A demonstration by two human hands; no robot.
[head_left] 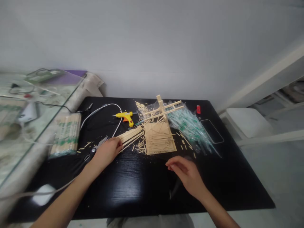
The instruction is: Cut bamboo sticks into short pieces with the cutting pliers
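Observation:
My left hand (109, 150) is at the near end of a bundle of thin wooden sticks (130, 134), its fingers closed on the stick ends. Close beneath that wrist lie black-handled scissors (95, 148). My right hand (186, 174) hovers over the near part of the table with thumb and fingers pinched together; whatever is in them, if anything, is too small to make out. Between and beyond both hands, a square wooden base (159, 139) carries loose short sticks, and a stick frame with a tall post (161, 106) rises at its back.
A yellow glue gun (127, 117) lies behind the sticks, near a white cable (115, 131). Plastic-wrapped stick packs (190, 123) spread at the right, another pack (66, 134) at the left. A red object (198, 109) and a white block (44, 194) also rest on the black table (133, 186).

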